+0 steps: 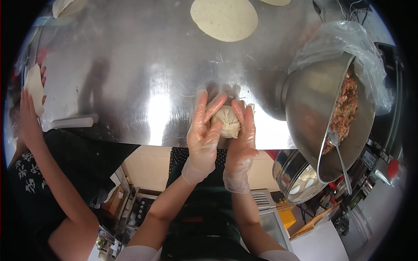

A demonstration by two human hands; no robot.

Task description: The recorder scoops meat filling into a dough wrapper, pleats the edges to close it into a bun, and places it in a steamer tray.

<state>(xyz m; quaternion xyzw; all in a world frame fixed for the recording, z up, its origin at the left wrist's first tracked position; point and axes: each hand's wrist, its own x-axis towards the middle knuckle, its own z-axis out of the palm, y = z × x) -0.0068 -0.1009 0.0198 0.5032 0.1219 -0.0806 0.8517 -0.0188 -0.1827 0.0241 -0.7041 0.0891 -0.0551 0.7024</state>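
Observation:
A pleated ball of pale dough, a stuffed bun (227, 121), rests at the near edge of the steel table, gathered into folds on top. My left hand (203, 138), in a clear plastic glove, cups its left side with the fingers reaching forward. On the other side my right hand (242, 148), gloved the same way, curves its fingers around the bun. The bun is held between both hands; its underside is hidden. Farther off on the steel table (130, 52) lies a flat round dough sheet (224, 19).
At right a tilted steel bowl (309, 95) holds minced filling (345, 108) and a spoon (342, 158), with a clear plastic bag (370, 65) behind. Below it sits a round metal pan (285, 174) with white pieces. At left, a co-worker's hand (30, 122) touches dough (35, 89) near a white rod (74, 122).

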